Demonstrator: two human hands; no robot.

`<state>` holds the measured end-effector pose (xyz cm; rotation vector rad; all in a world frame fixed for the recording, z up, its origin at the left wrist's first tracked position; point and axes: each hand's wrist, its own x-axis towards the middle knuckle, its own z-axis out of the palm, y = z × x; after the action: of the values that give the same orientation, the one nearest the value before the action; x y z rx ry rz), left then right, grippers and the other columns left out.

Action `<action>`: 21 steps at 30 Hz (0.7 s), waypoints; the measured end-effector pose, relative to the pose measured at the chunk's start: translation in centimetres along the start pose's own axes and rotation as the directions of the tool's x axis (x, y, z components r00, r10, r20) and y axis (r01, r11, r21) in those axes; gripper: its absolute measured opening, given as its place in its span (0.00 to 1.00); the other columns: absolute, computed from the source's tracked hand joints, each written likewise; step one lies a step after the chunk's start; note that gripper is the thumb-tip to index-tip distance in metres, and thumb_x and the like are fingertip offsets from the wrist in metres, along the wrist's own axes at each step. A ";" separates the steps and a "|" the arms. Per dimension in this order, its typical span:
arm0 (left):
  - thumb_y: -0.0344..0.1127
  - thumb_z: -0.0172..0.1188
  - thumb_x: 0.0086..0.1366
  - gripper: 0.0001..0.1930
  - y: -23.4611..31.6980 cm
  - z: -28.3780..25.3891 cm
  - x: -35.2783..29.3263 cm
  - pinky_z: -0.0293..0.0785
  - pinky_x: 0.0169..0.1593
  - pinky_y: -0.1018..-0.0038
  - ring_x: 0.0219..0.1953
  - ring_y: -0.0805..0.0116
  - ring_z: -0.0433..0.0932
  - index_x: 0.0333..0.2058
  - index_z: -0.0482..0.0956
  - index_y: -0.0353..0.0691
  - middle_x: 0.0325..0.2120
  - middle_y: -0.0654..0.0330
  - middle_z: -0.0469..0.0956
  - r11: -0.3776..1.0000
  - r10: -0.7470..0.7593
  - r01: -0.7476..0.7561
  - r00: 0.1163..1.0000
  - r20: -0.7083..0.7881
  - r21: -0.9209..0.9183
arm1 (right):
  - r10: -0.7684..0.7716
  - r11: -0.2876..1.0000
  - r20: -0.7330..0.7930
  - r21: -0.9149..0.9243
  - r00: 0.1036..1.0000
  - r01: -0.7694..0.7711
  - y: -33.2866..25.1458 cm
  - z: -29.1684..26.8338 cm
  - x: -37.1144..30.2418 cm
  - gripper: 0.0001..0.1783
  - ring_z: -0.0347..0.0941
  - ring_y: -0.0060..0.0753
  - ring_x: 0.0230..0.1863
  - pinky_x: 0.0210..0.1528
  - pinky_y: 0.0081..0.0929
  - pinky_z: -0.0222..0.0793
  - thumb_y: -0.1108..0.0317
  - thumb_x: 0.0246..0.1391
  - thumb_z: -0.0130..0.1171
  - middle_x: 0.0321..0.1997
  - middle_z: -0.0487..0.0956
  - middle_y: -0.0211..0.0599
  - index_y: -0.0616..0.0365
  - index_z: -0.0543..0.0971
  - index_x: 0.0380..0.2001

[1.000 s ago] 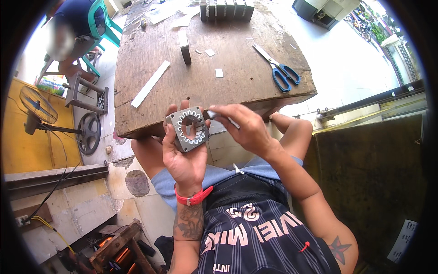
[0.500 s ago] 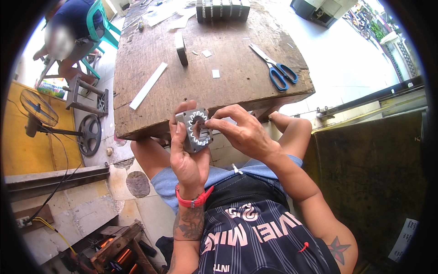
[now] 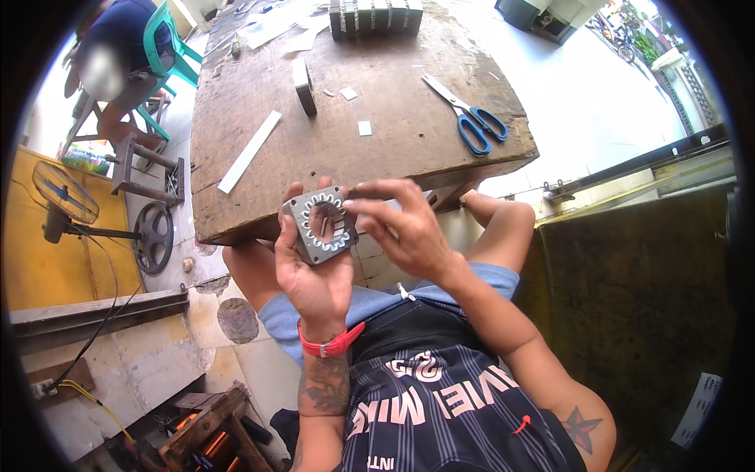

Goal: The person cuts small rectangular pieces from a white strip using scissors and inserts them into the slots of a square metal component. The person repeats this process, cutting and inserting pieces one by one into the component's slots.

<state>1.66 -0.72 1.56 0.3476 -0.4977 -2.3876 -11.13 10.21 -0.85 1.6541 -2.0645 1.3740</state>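
Observation:
My left hand (image 3: 318, 287) grips a square grey motor stator core (image 3: 303, 242), its thumb along the left side and its fingers behind. White slot liners (image 3: 309, 212) ring the round hole in the middle, sticking up a little from the slots. My right hand (image 3: 409, 228) is at the core's upper right edge. Its fingers are apart and partly bent, the fingertips at or very near the liners; whether they touch, I cannot tell. Nothing shows between them.
On the wooden table (image 3: 393, 149) lie blue-handled scissors (image 3: 472, 126), a long white strip (image 3: 250, 153) and small white pieces (image 3: 364, 128). A dark block (image 3: 303, 88) stands mid-table; a larger stack of cores (image 3: 376, 21) sits farther back. A person (image 3: 118, 47) sits at far left, near a fan (image 3: 67, 193).
The stator core has moved slightly left and turned more face-up in my left hand. My right hand's fingers, pinched together at the hole before, have spread and drawn back to the edge.

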 end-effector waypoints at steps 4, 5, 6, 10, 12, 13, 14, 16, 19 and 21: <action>0.50 0.45 0.81 0.27 0.2 -0.6 0.3 0.60 0.75 0.40 0.73 0.35 0.64 0.71 0.67 0.43 0.71 0.33 0.64 0.984 -0.065 0.060 0.998 -0.025 -0.166 | 0.290 0.937 -0.110 -0.169 0.951 -0.305 5.4 0.2 4.3 0.13 0.76 0.47 0.50 0.54 0.42 0.72 0.63 0.65 0.67 0.48 0.81 0.42 0.48 0.87 0.51; 0.50 0.46 0.81 0.27 0.2 -0.6 0.3 0.60 0.75 0.41 0.73 0.36 0.64 0.71 0.67 0.44 0.70 0.34 0.65 0.978 -0.077 0.076 0.997 0.004 -0.195 | 0.245 0.928 -0.107 -0.263 0.964 -0.265 6.7 0.4 5.2 0.12 0.75 0.48 0.49 0.53 0.43 0.72 0.63 0.65 0.67 0.47 0.80 0.43 0.50 0.87 0.50; 0.51 0.47 0.81 0.27 0.2 -0.6 0.3 0.61 0.74 0.42 0.72 0.38 0.65 0.71 0.67 0.45 0.70 0.36 0.66 0.973 -0.089 0.091 0.996 0.018 -0.214 | 0.201 0.909 -0.099 -0.353 0.975 -0.223 7.8 0.6 6.0 0.12 0.75 0.49 0.48 0.53 0.43 0.72 0.62 0.65 0.67 0.47 0.80 0.43 0.51 0.86 0.49; 0.52 0.48 0.81 0.27 0.4 -0.6 0.3 0.63 0.74 0.42 0.72 0.39 0.66 0.71 0.66 0.45 0.70 0.38 0.66 0.972 -0.092 0.099 0.995 0.041 -0.212 | 0.244 0.892 -0.006 -0.391 0.970 -0.227 9.1 1.0 7.4 0.11 0.77 0.44 0.45 0.49 0.37 0.73 0.61 0.66 0.66 0.46 0.79 0.42 0.54 0.86 0.46; 0.52 0.48 0.81 0.27 0.6 -0.6 0.2 0.64 0.73 0.43 0.71 0.41 0.67 0.71 0.66 0.45 0.70 0.39 0.66 0.978 -0.088 0.091 0.996 0.025 -0.186 | 0.359 0.933 -0.020 -0.018 0.933 -0.360 7.8 0.7 7.1 0.11 0.78 0.39 0.42 0.45 0.34 0.73 0.62 0.66 0.66 0.44 0.80 0.41 0.53 0.85 0.48; 0.52 0.47 0.81 0.27 0.6 -0.6 0.3 0.65 0.72 0.44 0.70 0.42 0.68 0.71 0.65 0.45 0.70 0.39 0.66 0.982 -0.076 0.081 0.996 0.037 -0.173 | 0.418 0.896 -0.014 0.171 0.908 -0.410 7.0 0.5 6.9 0.12 0.79 0.37 0.41 0.43 0.32 0.73 0.62 0.66 0.66 0.43 0.81 0.40 0.53 0.85 0.49; 0.52 0.47 0.82 0.27 0.7 -0.6 0.3 0.65 0.72 0.45 0.70 0.44 0.68 0.71 0.65 0.44 0.70 0.40 0.66 0.990 -0.062 0.063 0.998 0.011 -0.129 | 0.423 0.882 -0.004 0.229 0.906 -0.411 5.9 0.3 6.4 0.12 0.79 0.35 0.41 0.43 0.31 0.74 0.65 0.66 0.66 0.43 0.81 0.40 0.53 0.84 0.50; 0.51 0.47 0.82 0.28 0.6 -0.6 0.4 0.67 0.71 0.47 0.69 0.47 0.70 0.71 0.64 0.43 0.70 0.41 0.66 0.999 -0.027 0.026 0.999 -0.026 -0.034 | 0.405 0.854 -0.016 0.365 0.914 -0.372 3.1 -0.2 4.2 0.14 0.81 0.30 0.40 0.42 0.28 0.76 0.69 0.64 0.67 0.41 0.82 0.39 0.54 0.83 0.52; 0.50 0.47 0.82 0.27 0.3 -0.4 0.4 0.68 0.71 0.51 0.68 0.52 0.71 0.71 0.63 0.43 0.70 0.42 0.67 1.000 0.011 -0.011 1.000 -0.016 -0.004 | 0.252 0.881 0.050 0.402 0.966 -0.250 0.4 -0.5 1.9 0.18 0.83 0.35 0.41 0.45 0.30 0.79 0.77 0.60 0.69 0.41 0.84 0.39 0.57 0.82 0.54; 0.50 0.47 0.82 0.27 0.2 -0.2 0.2 0.68 0.71 0.54 0.68 0.54 0.71 0.71 0.64 0.43 0.70 0.42 0.67 0.999 0.039 -0.038 0.999 -0.018 0.022 | 0.136 0.952 0.053 0.271 0.989 -0.145 -0.3 -0.7 1.2 0.20 0.83 0.38 0.43 0.48 0.31 0.80 0.80 0.58 0.69 0.42 0.84 0.41 0.58 0.82 0.54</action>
<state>1.66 -1.07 1.48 0.3665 -0.5178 -2.3413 -11.56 9.88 0.45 1.6655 -2.1260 1.7619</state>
